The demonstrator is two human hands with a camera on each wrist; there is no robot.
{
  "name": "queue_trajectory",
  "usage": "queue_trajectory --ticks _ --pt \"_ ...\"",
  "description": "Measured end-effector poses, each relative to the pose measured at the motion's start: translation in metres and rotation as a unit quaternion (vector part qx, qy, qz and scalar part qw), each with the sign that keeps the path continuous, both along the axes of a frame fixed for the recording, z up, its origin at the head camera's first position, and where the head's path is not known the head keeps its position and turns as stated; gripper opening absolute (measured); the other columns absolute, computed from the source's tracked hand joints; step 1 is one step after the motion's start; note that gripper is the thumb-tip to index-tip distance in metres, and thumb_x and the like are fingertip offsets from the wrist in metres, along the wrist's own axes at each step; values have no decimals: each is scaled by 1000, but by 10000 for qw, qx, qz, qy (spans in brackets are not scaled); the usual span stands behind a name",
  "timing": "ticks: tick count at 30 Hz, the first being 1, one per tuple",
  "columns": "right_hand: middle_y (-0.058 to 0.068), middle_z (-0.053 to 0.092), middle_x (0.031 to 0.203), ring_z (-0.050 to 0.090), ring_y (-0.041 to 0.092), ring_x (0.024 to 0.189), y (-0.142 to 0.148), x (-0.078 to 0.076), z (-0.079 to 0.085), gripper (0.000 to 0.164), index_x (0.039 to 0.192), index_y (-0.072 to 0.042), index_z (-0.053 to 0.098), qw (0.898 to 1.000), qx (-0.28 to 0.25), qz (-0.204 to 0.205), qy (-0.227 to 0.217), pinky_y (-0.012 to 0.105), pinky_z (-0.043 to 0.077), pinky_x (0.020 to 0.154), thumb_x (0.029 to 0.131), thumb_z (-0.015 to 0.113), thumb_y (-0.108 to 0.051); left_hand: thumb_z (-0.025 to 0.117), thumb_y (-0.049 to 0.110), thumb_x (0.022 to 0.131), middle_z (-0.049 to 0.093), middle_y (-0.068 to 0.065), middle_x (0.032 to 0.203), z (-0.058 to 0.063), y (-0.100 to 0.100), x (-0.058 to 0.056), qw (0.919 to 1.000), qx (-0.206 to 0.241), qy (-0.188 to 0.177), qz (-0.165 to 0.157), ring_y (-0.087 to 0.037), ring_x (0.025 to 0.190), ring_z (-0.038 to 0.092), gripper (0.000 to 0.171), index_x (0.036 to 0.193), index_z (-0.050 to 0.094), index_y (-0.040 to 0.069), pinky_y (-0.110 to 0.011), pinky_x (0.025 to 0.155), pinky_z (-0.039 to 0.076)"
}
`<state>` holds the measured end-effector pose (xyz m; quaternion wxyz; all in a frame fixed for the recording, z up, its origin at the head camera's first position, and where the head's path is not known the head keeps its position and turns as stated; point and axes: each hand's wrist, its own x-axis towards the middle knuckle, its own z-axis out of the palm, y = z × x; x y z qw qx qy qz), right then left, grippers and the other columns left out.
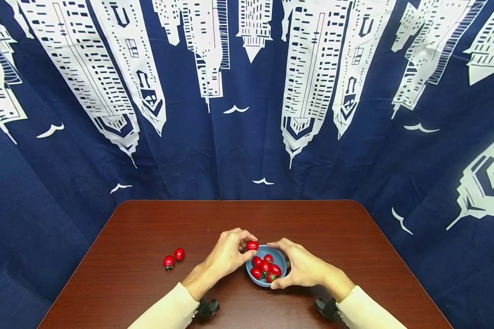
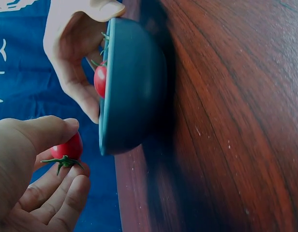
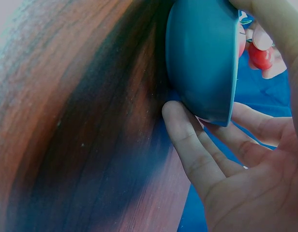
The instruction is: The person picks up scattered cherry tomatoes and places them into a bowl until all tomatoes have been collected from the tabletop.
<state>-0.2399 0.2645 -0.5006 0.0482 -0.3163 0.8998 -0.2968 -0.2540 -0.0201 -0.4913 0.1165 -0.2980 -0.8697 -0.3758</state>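
Note:
My left hand (image 1: 226,253) pinches a red cherry tomato (image 1: 252,246) between thumb and fingers, above the left rim of a small blue bowl (image 2: 137,89). The held tomato's green stem end shows in the left wrist view. Several cherry tomatoes (image 1: 265,266) lie in the bowl, some with green stems. My right hand (image 1: 306,267) holds the bowl from the right, its thumb on the near rim and its fingers around the far side. The bowl stands upright on the table.
Two more cherry tomatoes, one with its stem (image 1: 169,262) and one beside it (image 1: 179,254), lie on the brown wooden table (image 1: 313,219) to the left. Behind the table's back edge hangs a blue curtain (image 1: 247,151) with white buildings.

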Motion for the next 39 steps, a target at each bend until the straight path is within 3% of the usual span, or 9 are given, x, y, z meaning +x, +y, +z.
queue_trajectory --ticks 5,33,39 --pt "1 71 144 74 18 128 0 1 1 102 160 -7 61 10000 27 -17 0 33 63 110 82 106 -54 97 6 93 82 -4 105 0 5 1 9999 33 -51 -89 -20 85 78 28 119 87 6 -23 79 66" --pt "1 72 140 74 16 124 1 0 -2 100 160 -8 62 9999 -90 108 61 30 64 106 83 105 -55 98 7 93 81 -5 102 1 20 -1 9998 -24 -108 -184 -25 87 76 29 120 87 9 -19 76 59" --pt "1 71 142 73 16 125 2 -1 -1 102 161 -7 61 10000 -2 78 60 31 64 107 83 104 -56 99 15 94 84 -6 116 2 19 0 9998 -149 -89 -127 -24 101 83 36 127 86 12 -29 88 69"
